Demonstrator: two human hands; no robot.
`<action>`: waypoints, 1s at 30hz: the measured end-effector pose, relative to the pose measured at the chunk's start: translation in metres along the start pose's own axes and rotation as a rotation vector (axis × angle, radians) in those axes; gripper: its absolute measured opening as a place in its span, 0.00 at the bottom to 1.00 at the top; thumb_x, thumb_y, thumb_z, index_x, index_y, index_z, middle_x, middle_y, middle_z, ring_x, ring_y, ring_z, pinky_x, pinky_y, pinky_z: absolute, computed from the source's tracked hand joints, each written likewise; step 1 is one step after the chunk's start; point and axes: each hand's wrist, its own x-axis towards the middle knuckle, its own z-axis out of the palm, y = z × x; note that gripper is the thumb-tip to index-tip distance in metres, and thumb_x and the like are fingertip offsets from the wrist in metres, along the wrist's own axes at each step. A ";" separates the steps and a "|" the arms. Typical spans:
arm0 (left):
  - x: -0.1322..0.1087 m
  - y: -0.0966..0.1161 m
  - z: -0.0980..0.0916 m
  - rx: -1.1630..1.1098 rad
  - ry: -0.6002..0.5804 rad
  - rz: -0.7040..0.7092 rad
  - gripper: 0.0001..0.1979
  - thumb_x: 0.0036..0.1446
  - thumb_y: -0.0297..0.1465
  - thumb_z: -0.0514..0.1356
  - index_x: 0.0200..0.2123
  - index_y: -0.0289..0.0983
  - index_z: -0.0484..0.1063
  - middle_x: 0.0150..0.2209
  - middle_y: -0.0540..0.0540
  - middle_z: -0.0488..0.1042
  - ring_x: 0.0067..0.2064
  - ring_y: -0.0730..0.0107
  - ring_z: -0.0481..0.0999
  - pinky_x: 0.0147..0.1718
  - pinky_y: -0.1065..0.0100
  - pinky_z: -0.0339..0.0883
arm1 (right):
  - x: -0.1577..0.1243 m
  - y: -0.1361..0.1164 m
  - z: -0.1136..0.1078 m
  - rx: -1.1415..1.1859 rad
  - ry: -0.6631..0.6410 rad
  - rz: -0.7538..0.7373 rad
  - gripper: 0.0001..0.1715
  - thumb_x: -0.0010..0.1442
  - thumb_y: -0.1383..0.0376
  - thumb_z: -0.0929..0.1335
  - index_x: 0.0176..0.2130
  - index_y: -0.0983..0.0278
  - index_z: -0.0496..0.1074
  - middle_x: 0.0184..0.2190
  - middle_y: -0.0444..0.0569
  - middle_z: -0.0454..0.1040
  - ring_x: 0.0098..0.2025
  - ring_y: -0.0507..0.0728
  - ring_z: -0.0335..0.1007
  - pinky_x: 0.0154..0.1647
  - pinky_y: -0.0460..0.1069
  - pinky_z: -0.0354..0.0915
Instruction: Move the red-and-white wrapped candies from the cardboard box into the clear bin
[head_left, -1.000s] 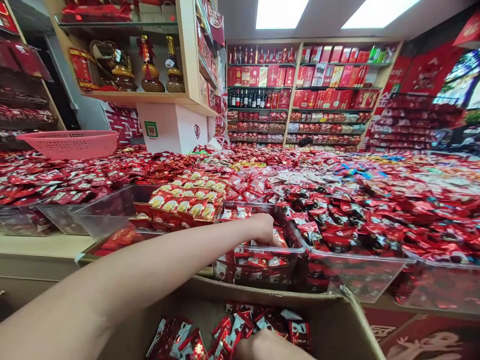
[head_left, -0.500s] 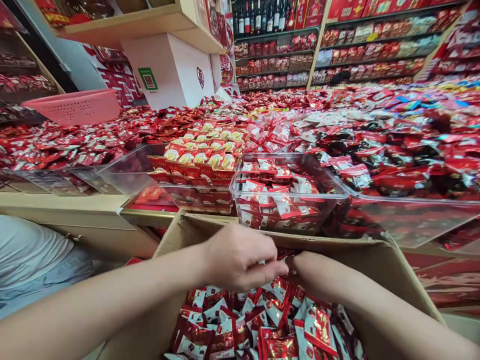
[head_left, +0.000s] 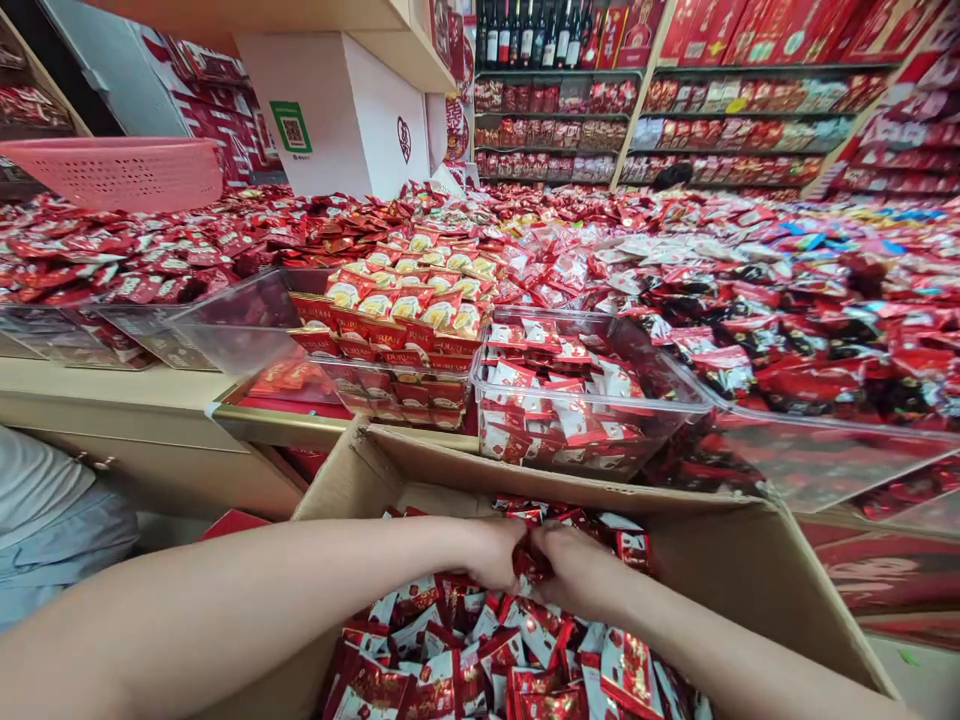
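Note:
Inside an open cardboard box, my left hand and my right hand are close together, low among the packets. Red wrapped candies show between them, and the fingers of both hands curl round these, partly hidden. More red-and-white candy packets fill the bottom of the box in a loose heap. Just behind the box, a clear plastic bin holds similar red-and-white packets, part way up its walls.
Left of that bin stand stacked durian candy packets in another clear bin. A pink basket rests on heaped candies. A shelf overhang juts in above. At the left edge is a person in a light shirt.
My left hand has gone down from above the heap into the box and now meets my right hand around red packets. The view has shifted slightly.

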 end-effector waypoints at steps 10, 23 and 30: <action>-0.053 0.014 -0.055 -0.513 -0.135 0.179 0.12 0.39 0.32 0.62 0.29 0.38 0.63 0.20 0.54 0.67 0.22 0.72 0.68 0.21 0.72 0.60 | -0.033 -0.015 -0.050 0.633 0.117 -0.154 0.10 0.51 0.62 0.65 0.24 0.65 0.61 0.18 0.39 0.61 0.21 0.47 0.52 0.20 0.42 0.50; -0.074 0.020 -0.066 -0.862 0.157 0.324 0.27 0.40 0.24 0.61 0.46 0.37 0.58 0.31 0.50 0.69 0.25 0.80 0.67 0.24 0.76 0.59 | -0.042 -0.019 -0.073 1.160 0.232 -0.042 0.20 0.46 0.52 0.68 0.29 0.64 0.60 0.17 0.37 0.61 0.16 0.45 0.53 0.14 0.41 0.48; -0.075 0.025 -0.065 -0.841 0.156 0.363 0.24 0.43 0.24 0.58 0.46 0.37 0.58 0.28 0.52 0.65 0.22 0.83 0.61 0.20 0.78 0.55 | -0.046 -0.019 -0.076 1.218 0.228 -0.107 0.19 0.49 0.57 0.68 0.36 0.64 0.59 0.19 0.37 0.63 0.17 0.44 0.53 0.16 0.41 0.48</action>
